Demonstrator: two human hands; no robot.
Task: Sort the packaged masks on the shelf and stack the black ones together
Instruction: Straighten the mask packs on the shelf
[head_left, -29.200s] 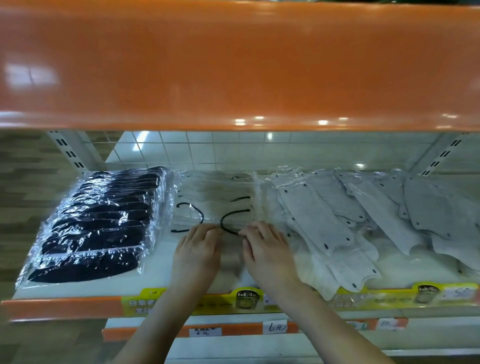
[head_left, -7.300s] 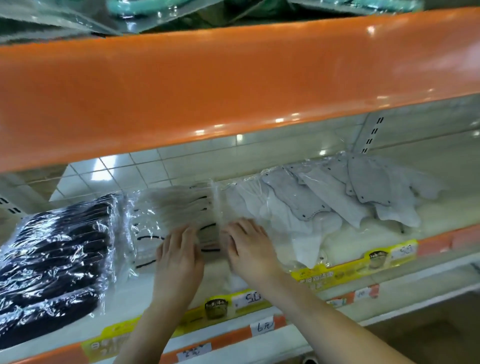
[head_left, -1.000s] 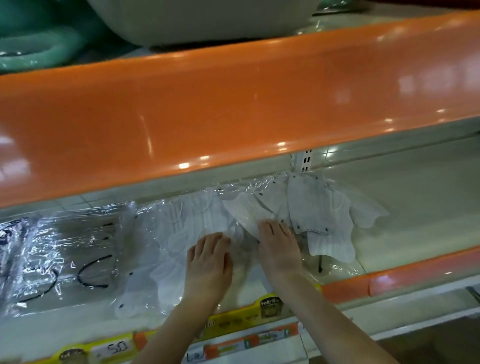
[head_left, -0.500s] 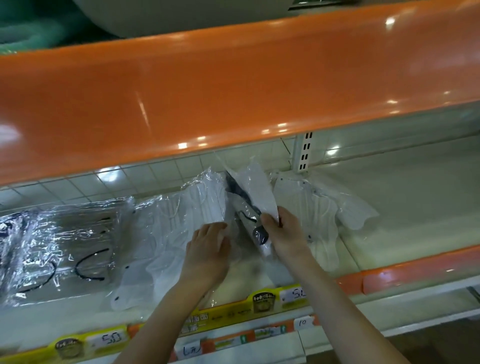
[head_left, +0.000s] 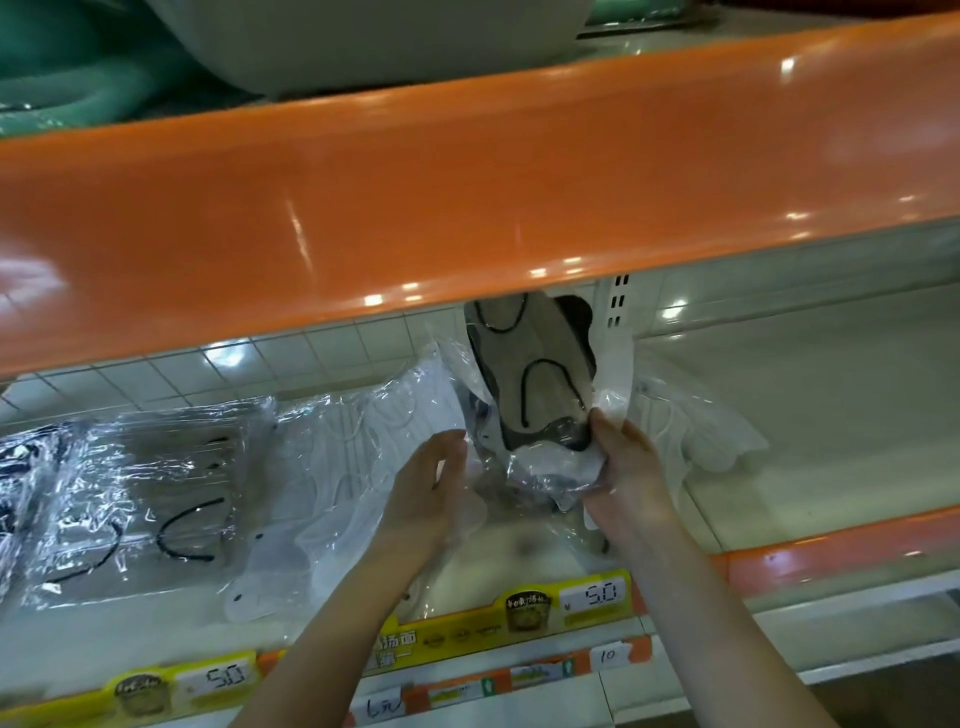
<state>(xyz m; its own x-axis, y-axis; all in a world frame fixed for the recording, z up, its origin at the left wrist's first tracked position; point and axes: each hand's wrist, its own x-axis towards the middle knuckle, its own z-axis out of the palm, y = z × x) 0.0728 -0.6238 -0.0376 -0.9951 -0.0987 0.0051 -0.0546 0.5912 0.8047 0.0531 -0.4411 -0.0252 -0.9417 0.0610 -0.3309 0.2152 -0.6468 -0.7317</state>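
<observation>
My right hand (head_left: 626, 470) pinches the lower end of a packaged mask (head_left: 535, 384), grey-white with black ear loops, holding it upright above the middle of the shelf (head_left: 810, 467), its top against the orange shelf edge (head_left: 467, 208) overhead. My left hand (head_left: 431, 491) is spread just beside it, palm toward the wrapper. White packaged masks (head_left: 343, 467) lie flat toward the shelf's left end, near the front edge.

orange shelf edge (head_left: 467, 208), black-looped grey mask (head_left: 540, 374)
</observation>
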